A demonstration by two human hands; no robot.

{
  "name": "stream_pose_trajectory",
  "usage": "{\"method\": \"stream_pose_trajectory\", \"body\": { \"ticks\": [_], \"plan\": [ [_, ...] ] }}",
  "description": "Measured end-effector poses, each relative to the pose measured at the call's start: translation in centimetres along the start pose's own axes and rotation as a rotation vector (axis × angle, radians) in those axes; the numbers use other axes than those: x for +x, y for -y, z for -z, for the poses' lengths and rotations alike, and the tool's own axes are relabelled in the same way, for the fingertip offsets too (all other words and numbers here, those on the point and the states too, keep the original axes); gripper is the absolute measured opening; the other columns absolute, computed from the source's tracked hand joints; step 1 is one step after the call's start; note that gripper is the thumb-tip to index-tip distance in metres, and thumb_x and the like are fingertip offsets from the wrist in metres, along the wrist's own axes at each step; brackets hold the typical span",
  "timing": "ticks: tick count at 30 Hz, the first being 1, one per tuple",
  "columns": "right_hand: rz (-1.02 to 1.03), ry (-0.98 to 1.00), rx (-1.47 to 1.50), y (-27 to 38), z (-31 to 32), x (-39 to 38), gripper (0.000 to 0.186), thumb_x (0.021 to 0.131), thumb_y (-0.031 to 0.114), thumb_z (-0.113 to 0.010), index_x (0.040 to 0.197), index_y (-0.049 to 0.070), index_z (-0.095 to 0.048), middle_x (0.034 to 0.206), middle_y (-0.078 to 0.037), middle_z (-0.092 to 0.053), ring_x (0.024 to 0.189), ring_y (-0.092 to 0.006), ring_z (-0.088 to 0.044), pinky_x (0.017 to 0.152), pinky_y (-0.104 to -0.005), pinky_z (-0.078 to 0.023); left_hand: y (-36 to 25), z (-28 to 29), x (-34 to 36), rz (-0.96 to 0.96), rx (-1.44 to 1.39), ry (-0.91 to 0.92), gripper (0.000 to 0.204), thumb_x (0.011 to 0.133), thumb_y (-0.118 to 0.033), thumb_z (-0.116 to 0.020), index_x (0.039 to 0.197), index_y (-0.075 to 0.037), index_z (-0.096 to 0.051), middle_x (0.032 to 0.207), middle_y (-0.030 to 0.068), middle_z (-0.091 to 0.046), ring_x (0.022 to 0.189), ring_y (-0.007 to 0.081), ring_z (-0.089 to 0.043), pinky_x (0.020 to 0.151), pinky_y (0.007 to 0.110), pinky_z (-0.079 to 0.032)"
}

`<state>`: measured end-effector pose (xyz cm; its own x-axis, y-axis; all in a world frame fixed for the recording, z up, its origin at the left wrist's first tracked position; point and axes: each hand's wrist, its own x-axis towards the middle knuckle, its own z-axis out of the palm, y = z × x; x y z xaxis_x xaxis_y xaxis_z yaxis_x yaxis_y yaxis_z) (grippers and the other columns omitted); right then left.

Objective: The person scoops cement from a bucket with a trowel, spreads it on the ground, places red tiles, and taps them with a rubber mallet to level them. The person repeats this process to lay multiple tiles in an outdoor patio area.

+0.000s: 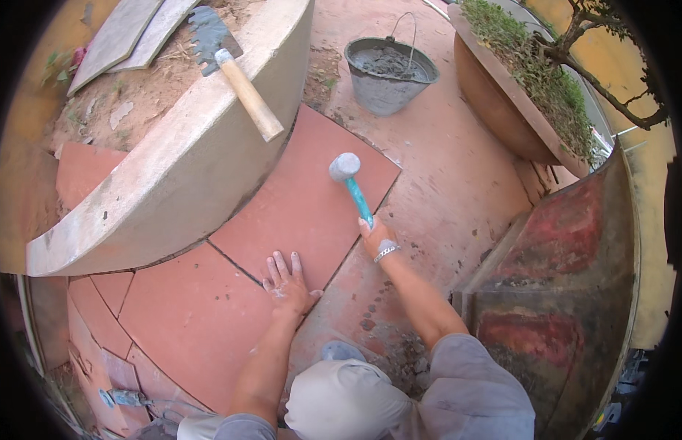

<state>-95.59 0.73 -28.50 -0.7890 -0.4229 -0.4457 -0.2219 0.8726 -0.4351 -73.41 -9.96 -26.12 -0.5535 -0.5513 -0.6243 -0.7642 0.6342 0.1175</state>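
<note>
The right hand (376,237) grips the mallet (355,190); the left hand (288,289) lies open on the red tile (306,194). A too-hard hit could crack it.

Dusty left hand (288,290) palm down, fingers (280,263) spread, bare right hand (375,236) closed in a grip, both bare forearms (420,293) reaching forward

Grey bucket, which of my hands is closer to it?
Right. The right hand, gripping the mallet, is below the bucket in view; the left hand rests lower and further left, on the tiles.
</note>
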Motion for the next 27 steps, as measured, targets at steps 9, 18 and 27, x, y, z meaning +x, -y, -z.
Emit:
{"method": "stream_pose_trajectory", "body": {
  "ticks": [9,18,27],
  "plan": [
    [-0.032,0.052,-0.023,-0.6,-0.4,-0.7,0.05,0.098,0.048,-0.048,0.116,0.003,-0.06,0.108,-0.029,-0.066,0.104,-0.0457,-0.063,0.09,-0.0517,-0.049,0.2,0.1,-0.2,0.0,0.002,0.004,0.118,0.074,-0.06,-0.076,0.159,-0.014,-0.009,0.164,0.0222,0.004,0.152,0.0381,0.001,0.117,0.061,-0.02],
    [0.025,-0.078,0.082,-0.8,-0.4,-0.6,0.048,0.097,0.049,-0.049,0.111,0.004,-0.061,0.104,-0.029,-0.066,0.1,-0.0478,-0.063,0.085,-0.0522,-0.05,0.2,0.3,-0.4,0.011,0.012,0.026,0.117,0.076,-0.058,-0.075,0.16,-0.015,-0.005,0.164,0.0218,0.004,0.152,0.0378,0.002,0.117,0.063,-0.016],
    [0.015,-0.057,-0.063,-2.4,-0.3,1.2,0.052,0.098,0.05,-0.049,0.115,0.003,-0.062,0.103,-0.03,-0.067,0.101,-0.0481,-0.063,0.085,-0.0535,-0.05,0.6,-0.3,-0.2,-0.029,-0.004,-0.059,0.11,0.077,-0.058,-0.074,0.159,-0.018,-0.013,0.164,0.0216,-0.003,0.152,0.0378,-0.004,0.116,0.064,-0.014]
  ]
}}
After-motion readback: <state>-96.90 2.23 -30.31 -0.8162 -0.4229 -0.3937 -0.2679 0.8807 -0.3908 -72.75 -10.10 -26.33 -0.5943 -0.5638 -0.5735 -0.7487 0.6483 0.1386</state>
